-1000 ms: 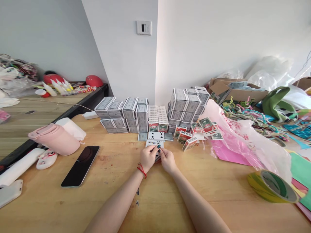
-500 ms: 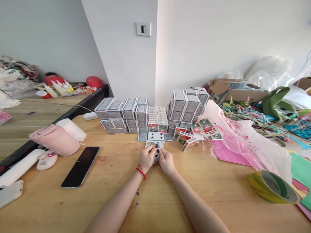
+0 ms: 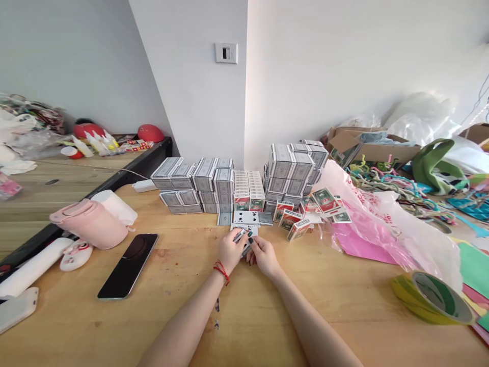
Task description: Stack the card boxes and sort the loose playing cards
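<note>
My left hand [image 3: 231,252] and my right hand [image 3: 265,257] meet over the table, both closed at the fingertips on playing cards [image 3: 245,248]. My fingers cover much of these cards. Just beyond, a face-up playing card with spades [image 3: 246,217] lies on the wood, and a face-down card [image 3: 224,218] is to its left. Another face-down card [image 3: 265,218] is to its right. Behind them stand small red-and-green card boxes [image 3: 248,201] in two columns. Blocks of grey-backed cards [image 3: 214,176] are stacked to the left, and a taller stack [image 3: 292,168] rises to the right.
Loose card boxes [image 3: 298,229] lie right of my hands beside pink plastic wrapping [image 3: 359,224]. Farther right are a yellow tape roll [image 3: 405,300] and coloured pipe cleaners [image 3: 382,183]. A black phone [image 3: 128,266] and a pink tumbler [image 3: 89,224] lie on the left.
My hands stay together over the cards, with the left fingers shifted slightly. A bit more of the right fingers shows beneath the cards. The whole view has tilted slightly.
</note>
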The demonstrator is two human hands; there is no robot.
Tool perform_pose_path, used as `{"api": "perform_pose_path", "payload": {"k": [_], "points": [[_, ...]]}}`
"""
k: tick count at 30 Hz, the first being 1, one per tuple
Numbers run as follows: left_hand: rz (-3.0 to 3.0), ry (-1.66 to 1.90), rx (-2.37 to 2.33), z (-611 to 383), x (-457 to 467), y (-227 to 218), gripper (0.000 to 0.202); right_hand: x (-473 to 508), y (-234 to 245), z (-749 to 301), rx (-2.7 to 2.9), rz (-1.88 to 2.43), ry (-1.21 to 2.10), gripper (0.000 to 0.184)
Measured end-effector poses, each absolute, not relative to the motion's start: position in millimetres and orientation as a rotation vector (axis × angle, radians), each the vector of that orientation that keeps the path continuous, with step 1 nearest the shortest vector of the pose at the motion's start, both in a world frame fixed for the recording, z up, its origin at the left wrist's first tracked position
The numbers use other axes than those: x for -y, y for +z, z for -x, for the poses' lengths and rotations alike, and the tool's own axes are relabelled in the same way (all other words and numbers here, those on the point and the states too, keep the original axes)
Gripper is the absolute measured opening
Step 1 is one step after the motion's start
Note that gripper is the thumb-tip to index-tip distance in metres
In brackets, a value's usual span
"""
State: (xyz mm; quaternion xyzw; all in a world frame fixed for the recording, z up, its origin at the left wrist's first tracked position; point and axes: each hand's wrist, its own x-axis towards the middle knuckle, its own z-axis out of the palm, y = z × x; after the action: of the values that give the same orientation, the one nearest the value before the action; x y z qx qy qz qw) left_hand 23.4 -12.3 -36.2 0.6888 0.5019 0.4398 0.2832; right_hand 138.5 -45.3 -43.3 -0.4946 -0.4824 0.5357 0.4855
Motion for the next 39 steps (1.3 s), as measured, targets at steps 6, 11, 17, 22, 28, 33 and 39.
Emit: {"api": "perform_pose_path", "payload": {"k": [6,11,17,22,28,33,39], "points": [[-1.901,1.149,-1.444,-24,11,-40,0.031,48,-42,-136,1.212,1.214,1.268,0.033],[-1.879,1.133,-1.556,-24,9,-40,0.038,50,-43,-134,1.235,1.186,1.251,0.031],[-1.938,1.165,-1.523,-27,12,-40,0.038,50,-43,-133,1.176,1.25,1.216,0.035],[-1.993,1.19,-1.446,-29,16,-40,0.037,49,-39,-131,1.211,1.293,1.145,0.043],[-1.931,1.213,-1.396,-30,16,-40,0.034,48,-41,-132,1.22,1.32,1.078,0.048],[-1.877,1.216,-1.392,-30,14,-40,0.035,47,-44,-131,1.223,1.326,0.993,0.047],[-1.814,1.213,-1.383,-30,13,-38,0.033,38,-48,-134,1.121,1.391,0.811,0.045]]}}
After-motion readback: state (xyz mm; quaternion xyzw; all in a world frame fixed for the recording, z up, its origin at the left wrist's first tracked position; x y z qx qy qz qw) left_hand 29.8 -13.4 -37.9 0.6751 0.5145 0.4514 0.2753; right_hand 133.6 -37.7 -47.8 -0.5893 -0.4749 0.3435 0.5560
